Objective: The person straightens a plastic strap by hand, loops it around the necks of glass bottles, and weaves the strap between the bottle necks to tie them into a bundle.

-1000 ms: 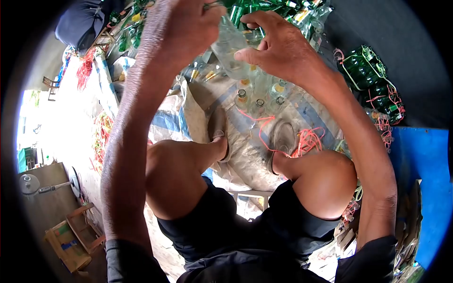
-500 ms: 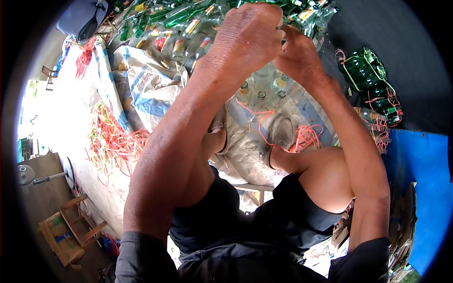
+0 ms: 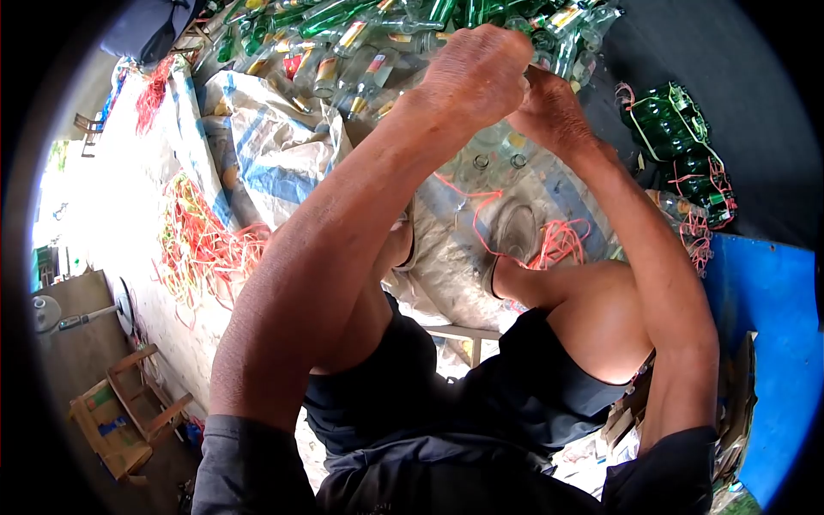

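Observation:
High in the view, my left hand [image 3: 481, 75] is closed in a fist, its knuckles towards the camera. Closely pressed against its right side, my right hand [image 3: 552, 110] has its fingers curled. Whatever lies between them is hidden by the hands. Clear glass bottles [image 3: 499, 154] stand grouped just below, two open mouths showing. Pink string [image 3: 562, 245] lies tangled near my shoe, and one strand runs up towards these bottles. Behind my hands spreads a heap of green and clear bottles [image 3: 369, 79].
A white and blue sack [image 3: 279, 159] lies left of my forearm, near a tangle of pink and yellow string [image 3: 202, 249]. Tied green bottles [image 3: 665, 124] lie at the right, above a blue panel [image 3: 772, 300]. A wooden frame [image 3: 146, 390] is at lower left.
My left hand has moved right and come against my right hand, whose spread fingers have curled in. The clear bottle seen earlier in my left hand is now out of sight.

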`<state>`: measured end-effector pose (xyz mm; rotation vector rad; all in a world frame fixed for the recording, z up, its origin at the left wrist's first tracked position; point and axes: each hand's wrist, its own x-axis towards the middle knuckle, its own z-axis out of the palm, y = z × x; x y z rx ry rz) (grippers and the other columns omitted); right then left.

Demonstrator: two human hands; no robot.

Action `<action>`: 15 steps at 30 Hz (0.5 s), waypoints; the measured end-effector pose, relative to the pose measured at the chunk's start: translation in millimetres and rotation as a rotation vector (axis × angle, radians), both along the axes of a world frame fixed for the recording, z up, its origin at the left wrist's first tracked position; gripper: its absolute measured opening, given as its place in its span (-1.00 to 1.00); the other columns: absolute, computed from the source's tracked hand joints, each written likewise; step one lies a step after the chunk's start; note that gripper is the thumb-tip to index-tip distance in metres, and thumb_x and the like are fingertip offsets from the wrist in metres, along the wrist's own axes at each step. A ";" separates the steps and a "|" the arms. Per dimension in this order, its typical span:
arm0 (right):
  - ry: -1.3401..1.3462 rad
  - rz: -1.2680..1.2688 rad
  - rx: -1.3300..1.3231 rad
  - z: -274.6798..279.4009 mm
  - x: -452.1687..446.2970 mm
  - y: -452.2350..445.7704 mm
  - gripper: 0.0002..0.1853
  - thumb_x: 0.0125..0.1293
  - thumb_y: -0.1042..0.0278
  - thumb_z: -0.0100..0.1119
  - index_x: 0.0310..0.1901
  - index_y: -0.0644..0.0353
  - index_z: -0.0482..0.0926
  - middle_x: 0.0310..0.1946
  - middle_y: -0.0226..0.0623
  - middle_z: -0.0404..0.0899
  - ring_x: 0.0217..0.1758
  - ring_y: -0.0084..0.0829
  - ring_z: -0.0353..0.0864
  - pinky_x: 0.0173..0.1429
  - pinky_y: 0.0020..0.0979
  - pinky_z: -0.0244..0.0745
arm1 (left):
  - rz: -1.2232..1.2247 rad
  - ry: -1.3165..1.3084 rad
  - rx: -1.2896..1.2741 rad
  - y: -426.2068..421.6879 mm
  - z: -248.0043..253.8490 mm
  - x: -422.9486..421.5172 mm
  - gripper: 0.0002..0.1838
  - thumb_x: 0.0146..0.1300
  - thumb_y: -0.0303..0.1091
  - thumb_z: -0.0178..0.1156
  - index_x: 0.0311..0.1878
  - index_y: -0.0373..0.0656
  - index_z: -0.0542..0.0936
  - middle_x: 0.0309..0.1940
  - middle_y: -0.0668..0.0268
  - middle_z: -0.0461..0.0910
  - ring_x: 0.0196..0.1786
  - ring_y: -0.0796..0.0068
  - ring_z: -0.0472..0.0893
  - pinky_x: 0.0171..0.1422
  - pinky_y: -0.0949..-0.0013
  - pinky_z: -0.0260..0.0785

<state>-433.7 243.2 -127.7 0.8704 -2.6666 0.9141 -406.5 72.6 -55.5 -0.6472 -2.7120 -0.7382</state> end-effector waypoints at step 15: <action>-0.240 0.006 0.026 -61.7 -14.7 19.0 -0.65 0.16 0.18 0.41 -0.04 0.13 0.71 -0.14 -0.04 0.77 -0.01 0.04 0.75 0.05 -0.13 0.63 | -0.073 0.033 -0.151 16.2 -49.8 -8.7 -0.80 0.18 -0.27 0.36 -0.33 -0.23 0.68 -0.35 -0.01 0.72 -0.17 -0.11 0.73 -0.02 -0.04 0.59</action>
